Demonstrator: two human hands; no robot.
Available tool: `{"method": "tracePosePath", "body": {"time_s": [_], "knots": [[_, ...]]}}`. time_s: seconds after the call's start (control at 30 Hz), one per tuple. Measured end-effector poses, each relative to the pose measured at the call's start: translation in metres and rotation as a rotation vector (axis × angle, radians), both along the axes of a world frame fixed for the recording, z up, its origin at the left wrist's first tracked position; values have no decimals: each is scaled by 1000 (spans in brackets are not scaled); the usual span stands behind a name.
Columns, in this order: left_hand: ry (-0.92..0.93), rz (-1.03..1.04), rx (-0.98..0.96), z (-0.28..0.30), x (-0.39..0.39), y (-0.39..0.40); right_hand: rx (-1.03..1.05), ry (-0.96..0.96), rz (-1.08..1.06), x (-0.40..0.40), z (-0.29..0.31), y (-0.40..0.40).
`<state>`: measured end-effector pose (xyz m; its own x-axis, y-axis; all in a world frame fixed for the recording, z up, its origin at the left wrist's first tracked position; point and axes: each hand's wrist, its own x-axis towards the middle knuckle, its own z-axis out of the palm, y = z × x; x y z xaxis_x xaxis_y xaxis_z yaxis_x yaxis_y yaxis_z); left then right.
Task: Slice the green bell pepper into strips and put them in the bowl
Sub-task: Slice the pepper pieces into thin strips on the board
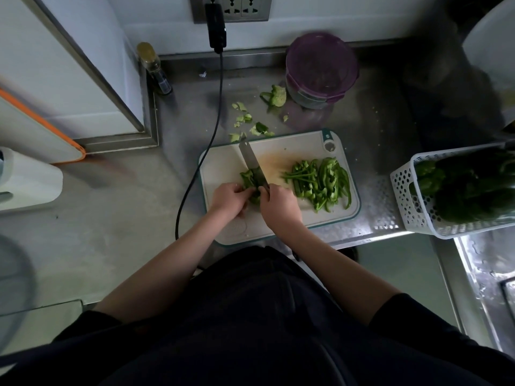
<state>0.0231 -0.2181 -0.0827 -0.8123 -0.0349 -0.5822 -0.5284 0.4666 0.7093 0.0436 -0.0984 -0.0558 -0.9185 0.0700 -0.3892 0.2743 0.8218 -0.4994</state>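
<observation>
From the head camera, the right hand point(279, 203) gripped the knife point(252, 165), its blade down in the pepper piece point(249, 180) on the cutting board point(223, 165). The left hand point(229, 198) held that piece, fingers curled close beside the blade. A slip there could nick a fingertip! The cut strips point(320, 181) lay heaped on the right; no bowl clearly showed.

An uncut piece of green bell pepper point(249, 181) lies near the left-centre of the white cutting board point(284, 146), glossy and curved, with the blade of the knife point(252, 165) set into it, tip pointing away. To its right, apart from it, a loose heap of sliced pepper strips point(320, 182) lies on the board, long, thin and mostly parallel.
</observation>
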Motion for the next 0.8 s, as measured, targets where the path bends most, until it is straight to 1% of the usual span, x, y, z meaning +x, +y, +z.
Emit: {"method": "tracePosePath", "body": {"time_s": [0.13,0.27,0.43,0.53,0.6,0.67,0.8], "knots": [[29,-8,20,0,-1,-1,-7,0,-21,0,0,1],[33,37,49,1,0,0,-10,-5,-37,-5,1,-2],[-15,113,138,3,6,-1,34,-22,-3,-15,5,-5],[-1,69,104,3,1,-12,48,-11,7,-4,6,4],[-14,55,107,4,-1,-15,46,3,-49,1,5,15],[-34,15,108,3,-1,-12,61,8,-148,1,5,29],[-38,-106,35,-3,1,0,8,31,-284,0,12,55]]}}
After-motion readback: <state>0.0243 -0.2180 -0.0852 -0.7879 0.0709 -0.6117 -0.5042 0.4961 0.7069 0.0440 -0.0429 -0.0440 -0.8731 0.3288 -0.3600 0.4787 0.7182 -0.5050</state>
